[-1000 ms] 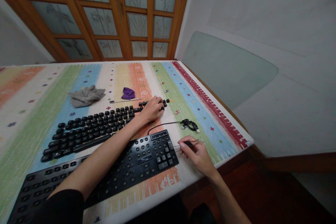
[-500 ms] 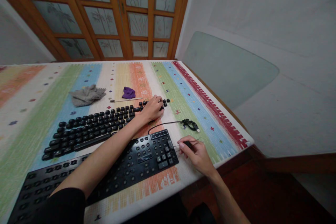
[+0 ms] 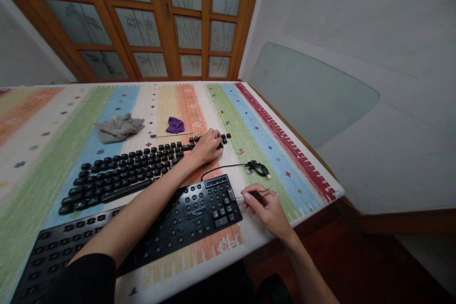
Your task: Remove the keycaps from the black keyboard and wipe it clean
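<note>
My left hand (image 3: 209, 146) reaches across to the far right end of the loose black keycaps (image 3: 135, 166), which lie in keyboard-like rows on the cloth. Its fingers curl down on a dark keycap there, largely hidden beneath them. Nearer me is the black keyboard (image 3: 197, 242), most of its keys off, with a few keycaps still on its number pad; my left forearm crosses over it. Off the keyboard's right edge, my right hand (image 3: 265, 209) pinches a small wire keycap puller (image 3: 255, 194) with a black grip. Thin wires stick out from it toward the keyboard.
Behind the keycaps lie a grey cloth (image 3: 119, 128), a purple cloth (image 3: 175, 125) and a thin brush-like stick (image 3: 171, 135). The keyboard's coiled USB cable (image 3: 258, 168) rests right of the keyboard. A striped tablecloth (image 3: 256, 128) covers the table, whose right edge is close to my right hand.
The view has shifted very slightly. Both hands keep the same place and grip, and nothing else has visibly moved.
</note>
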A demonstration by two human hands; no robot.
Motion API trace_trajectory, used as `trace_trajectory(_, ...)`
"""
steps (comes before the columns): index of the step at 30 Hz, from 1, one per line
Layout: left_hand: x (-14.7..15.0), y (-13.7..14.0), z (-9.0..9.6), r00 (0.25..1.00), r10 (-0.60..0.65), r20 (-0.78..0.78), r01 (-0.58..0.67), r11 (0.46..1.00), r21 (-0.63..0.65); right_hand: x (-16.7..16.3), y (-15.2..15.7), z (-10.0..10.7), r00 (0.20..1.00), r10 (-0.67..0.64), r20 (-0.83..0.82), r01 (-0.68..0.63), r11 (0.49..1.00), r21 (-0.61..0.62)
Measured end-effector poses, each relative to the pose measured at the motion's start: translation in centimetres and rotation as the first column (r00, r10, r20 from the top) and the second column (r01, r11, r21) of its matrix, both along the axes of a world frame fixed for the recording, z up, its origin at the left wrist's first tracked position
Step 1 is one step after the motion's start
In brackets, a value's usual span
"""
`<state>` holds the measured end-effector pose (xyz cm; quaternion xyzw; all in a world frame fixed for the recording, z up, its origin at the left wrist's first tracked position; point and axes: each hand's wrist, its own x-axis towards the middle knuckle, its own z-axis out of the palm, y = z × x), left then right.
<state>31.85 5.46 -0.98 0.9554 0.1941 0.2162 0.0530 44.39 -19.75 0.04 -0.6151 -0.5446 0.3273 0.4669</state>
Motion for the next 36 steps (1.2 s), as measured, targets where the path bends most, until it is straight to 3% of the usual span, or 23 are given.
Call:
trace_trajectory(7, -2.1, -2.0, 1.5, 1.0, 0.002, 0.022, -0.001, 1.0, -0.006, -0.3, -0.1, 0.1, 0.999, 0.004, -0.041, -0.006, 0.999, -0.034)
trace_trajectory(12, -6.1, -6.5, 2.9, 0.999, -0.043, 0.025, 0.044, 0.998, -0.037, -0.7, 0.0, 0.0, 0.998, 0.01, -0.055, -0.012, 0.999, -0.05)
trace_trajectory(15, -8.7, -9.8, 3.1, 0.997, -0.072, 0.027, 0.075, 0.989, -0.129, -0.8, 0.3, 0.0, 0.999, -0.017, -0.052, 0.015, 0.999, -0.039)
trace_trajectory(19, -11.2, -13.8, 2.2, 1.0, -0.014, 0.022, 0.019, 0.966, -0.259, -1.1, 0.6, 0.0, 0.999, -0.046, -0.025, 0.045, 0.998, -0.045)
trace_trajectory(23, -12.2, -16.4, 0.4, 0.998, 0.048, 0.033, -0.036, 0.956, -0.292, -1.7, 0.8, 0.1, 0.997, -0.061, 0.036, 0.062, 0.998, -0.03)
trace_trajectory(31, -12.5, -18.1, -1.5, 0.993, 0.112, 0.026, -0.099, 0.945, -0.312, -2.8, 0.9, 0.5, 0.926, 0.013, 0.377, -0.042, 0.997, 0.068)
trace_trajectory(36, -12.3, -18.4, -1.7, 0.993, 0.11, 0.045, -0.092, 0.951, -0.295, -3.6, 1.6, 1.6, 0.843, 0.081, 0.532, -0.118, 0.992, 0.036)
